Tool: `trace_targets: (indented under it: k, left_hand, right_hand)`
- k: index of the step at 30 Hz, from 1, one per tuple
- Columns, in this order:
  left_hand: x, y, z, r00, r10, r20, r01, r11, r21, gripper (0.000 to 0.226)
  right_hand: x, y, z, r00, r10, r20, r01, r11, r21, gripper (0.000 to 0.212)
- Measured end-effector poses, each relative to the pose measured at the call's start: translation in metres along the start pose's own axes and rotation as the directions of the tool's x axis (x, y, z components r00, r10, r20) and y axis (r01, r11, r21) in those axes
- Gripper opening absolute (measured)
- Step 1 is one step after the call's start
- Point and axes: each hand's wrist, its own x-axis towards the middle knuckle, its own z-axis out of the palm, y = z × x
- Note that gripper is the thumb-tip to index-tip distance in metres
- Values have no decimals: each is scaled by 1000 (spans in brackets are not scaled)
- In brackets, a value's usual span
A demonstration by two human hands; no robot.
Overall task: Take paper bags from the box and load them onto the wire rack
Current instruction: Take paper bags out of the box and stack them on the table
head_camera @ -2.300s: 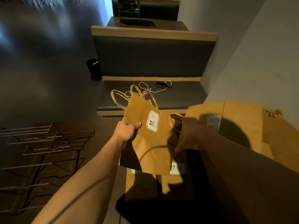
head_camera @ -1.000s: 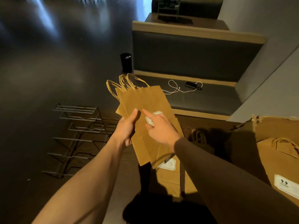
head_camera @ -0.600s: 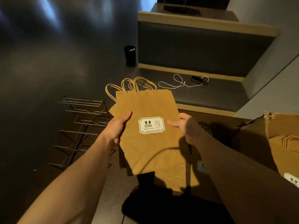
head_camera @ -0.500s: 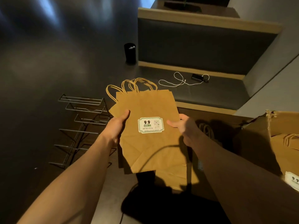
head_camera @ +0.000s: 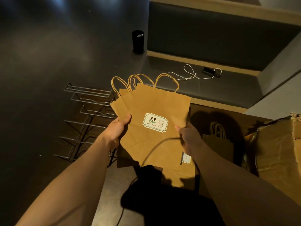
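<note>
Both your left hand (head_camera: 117, 128) and right hand (head_camera: 189, 136) are gripping the fanned paper bags (head_camera: 156, 137), hovering right of the wire rack (head_camera: 88, 115); more bags (head_camera: 219, 142) and the box (head_camera: 280, 154) are lying farther right.

Free room & obstacles. Wire rack (head_camera: 88, 115) lies left w/ its slots bare, open floor beyond it. Fanned paper bags (head_camera: 151, 128), gripped by left hand (head_camera: 117, 129) & right hand (head_camera: 189, 136), hang just right of rack. More bags (head_camera: 218, 144) & cardboard box (head_camera: 280, 152) crowd right side. Bench (head_camera: 203, 88) blocks ahead; black cup (head_camera: 138, 40) near its left end.
</note>
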Motion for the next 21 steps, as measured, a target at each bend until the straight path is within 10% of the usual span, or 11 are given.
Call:
trace_targets:
  k: [14, 21]
  left_hand:
    - [18, 2, 12, 981, 161, -106, -153, 985, 80, 13]
    - [14, 12, 19, 964, 212, -164, -227, 970, -83, 9]
  right_hand:
    - [8, -8, -13, 969, -31, -245, 82, 977, 199, 38]
    - [3, -13, -42, 690, 66, -721, 80, 983, 166, 46]
